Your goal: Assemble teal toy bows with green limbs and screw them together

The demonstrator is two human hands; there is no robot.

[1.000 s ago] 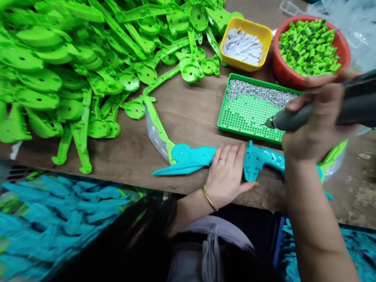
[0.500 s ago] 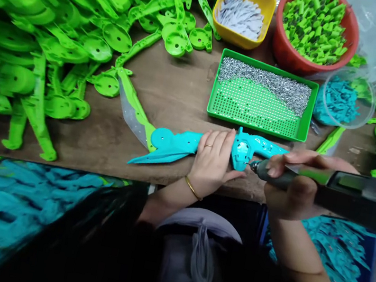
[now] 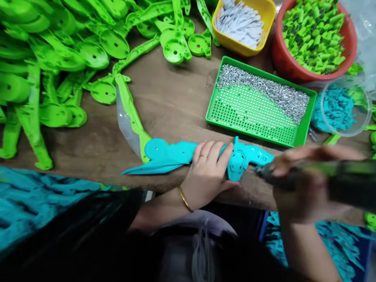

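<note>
My left hand (image 3: pixel 208 168) is wrapped over the middle of a turquoise plastic toy weapon part (image 3: pixel 168 151), pressing it on the wooden table near the front edge. A lime-green and clear blade (image 3: pixel 130 119) extends from its left end. In my right hand (image 3: pixel 305 184) is a dark electric screwdriver (image 3: pixel 350 182), lying nearly level and blurred by motion. Its tip points left, just right of the hexagonal block on the turquoise part and below the handle end. Whether the tip touches anything, I cannot tell.
Behind the part stands a green perforated tray (image 3: pixel 257 132) of small screws. Around it are a yellow bin (image 3: pixel 240 46) of white pieces, a red bowl (image 3: pixel 289 62) of lime pieces and a clear tub (image 3: pixel 361 117) of turquoise pieces. Lime parts (image 3: pixel 46 40) heap at left.
The screwdriver tip has moved right, away from the hexagonal block. My left hand still holds the turquoise part. The whole view has shifted slightly.
</note>
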